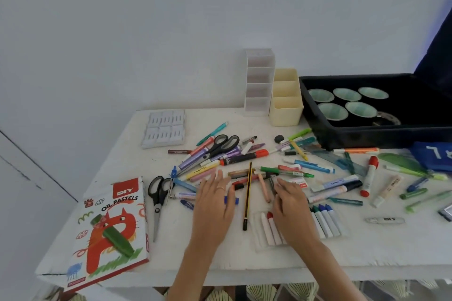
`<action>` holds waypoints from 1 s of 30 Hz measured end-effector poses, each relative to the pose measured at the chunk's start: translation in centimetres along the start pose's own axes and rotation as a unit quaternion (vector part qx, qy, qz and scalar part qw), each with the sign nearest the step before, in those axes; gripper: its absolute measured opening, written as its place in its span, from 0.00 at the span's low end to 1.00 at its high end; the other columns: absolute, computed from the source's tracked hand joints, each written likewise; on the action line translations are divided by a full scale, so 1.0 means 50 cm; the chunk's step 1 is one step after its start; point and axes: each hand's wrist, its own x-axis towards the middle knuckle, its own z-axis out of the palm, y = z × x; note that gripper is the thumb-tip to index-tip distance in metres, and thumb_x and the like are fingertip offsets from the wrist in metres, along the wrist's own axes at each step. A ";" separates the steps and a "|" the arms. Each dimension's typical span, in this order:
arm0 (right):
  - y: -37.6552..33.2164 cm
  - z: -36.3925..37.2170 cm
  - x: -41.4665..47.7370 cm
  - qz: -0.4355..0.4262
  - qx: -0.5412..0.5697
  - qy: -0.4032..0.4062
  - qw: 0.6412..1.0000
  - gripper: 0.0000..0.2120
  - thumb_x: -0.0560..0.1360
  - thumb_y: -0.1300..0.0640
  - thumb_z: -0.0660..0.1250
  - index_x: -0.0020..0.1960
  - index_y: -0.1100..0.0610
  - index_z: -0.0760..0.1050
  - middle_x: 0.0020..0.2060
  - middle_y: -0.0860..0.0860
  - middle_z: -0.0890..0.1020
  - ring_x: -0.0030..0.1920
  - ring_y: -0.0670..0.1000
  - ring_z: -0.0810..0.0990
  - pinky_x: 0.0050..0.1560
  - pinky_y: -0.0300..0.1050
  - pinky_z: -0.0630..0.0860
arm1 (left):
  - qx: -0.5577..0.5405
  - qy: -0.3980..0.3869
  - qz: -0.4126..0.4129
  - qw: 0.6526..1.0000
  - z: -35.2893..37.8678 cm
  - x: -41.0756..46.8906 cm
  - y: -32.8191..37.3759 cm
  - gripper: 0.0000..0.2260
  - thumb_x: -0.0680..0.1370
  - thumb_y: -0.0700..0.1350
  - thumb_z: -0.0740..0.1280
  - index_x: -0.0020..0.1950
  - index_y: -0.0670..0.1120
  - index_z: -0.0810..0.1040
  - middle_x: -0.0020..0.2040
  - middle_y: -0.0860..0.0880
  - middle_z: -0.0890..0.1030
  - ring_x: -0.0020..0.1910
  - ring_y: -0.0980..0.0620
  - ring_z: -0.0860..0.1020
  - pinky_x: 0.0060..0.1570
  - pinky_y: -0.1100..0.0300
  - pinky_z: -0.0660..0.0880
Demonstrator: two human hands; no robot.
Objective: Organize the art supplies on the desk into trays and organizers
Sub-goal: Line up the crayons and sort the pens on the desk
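A pale wall (122,32) stands behind; a blue band (433,156) with white letters lies at right.

1. The clearest bare desk (391,247) lies near right, beyond the clear pastel tray (327,225); one loose white stick (385,220) lies on it.
2. Near left, the oil pastels box (110,227) and the scissors (159,199) just beside it fill the corner.
3. A loose heap of pens and markers (232,156) blocks the middle and spreads right.
4. Far left, a flat white tray (166,129) has bare desk on its near-left side.
5. At the far edge, the white drawer tower (259,80), cream organizer (286,110) and black bin (367,137) form a wall.
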 end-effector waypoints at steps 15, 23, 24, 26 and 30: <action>-0.005 0.007 0.005 0.034 0.058 0.023 0.997 0.19 0.77 0.64 0.60 0.67 0.60 0.70 0.65 0.53 0.72 0.68 0.50 0.66 0.69 0.38 0.55 | 0.170 -0.149 -0.040 0.973 0.000 0.164 -0.128 0.23 0.82 0.52 0.43 0.77 0.48 0.48 0.78 0.49 0.48 0.76 0.51 0.44 0.73 0.49 0.43; -0.040 -0.022 0.052 0.043 0.056 0.051 0.996 0.16 0.77 0.61 0.60 0.65 0.56 0.72 0.62 0.50 0.73 0.65 0.48 0.67 0.66 0.37 0.57 | 0.193 -0.156 -0.069 0.966 0.001 0.187 -0.112 0.24 0.82 0.52 0.42 0.77 0.44 0.46 0.77 0.44 0.46 0.76 0.48 0.44 0.73 0.49 0.42; -0.053 -0.030 0.074 0.040 0.059 0.050 0.996 0.15 0.78 0.61 0.60 0.64 0.54 0.72 0.61 0.49 0.73 0.65 0.47 0.66 0.64 0.36 0.57 | 0.184 -0.150 -0.064 0.969 0.001 0.186 -0.107 0.24 0.82 0.52 0.42 0.77 0.45 0.45 0.77 0.44 0.46 0.76 0.48 0.44 0.73 0.50 0.41; -0.074 -0.032 0.130 0.034 0.075 0.038 0.996 0.15 0.78 0.60 0.59 0.64 0.53 0.71 0.61 0.49 0.72 0.65 0.47 0.66 0.61 0.34 0.57 | 0.153 -0.129 -0.051 0.978 0.002 0.186 -0.094 0.24 0.83 0.53 0.43 0.77 0.46 0.46 0.77 0.45 0.48 0.76 0.49 0.45 0.73 0.52 0.42; -0.096 0.012 0.262 -0.009 0.074 0.002 0.997 0.15 0.78 0.64 0.57 0.62 0.57 0.74 0.59 0.54 0.76 0.61 0.52 0.70 0.59 0.39 0.64 | 0.079 -0.097 -0.042 0.991 0.002 0.184 -0.063 0.23 0.83 0.52 0.44 0.77 0.47 0.48 0.77 0.48 0.50 0.76 0.52 0.47 0.73 0.55 0.42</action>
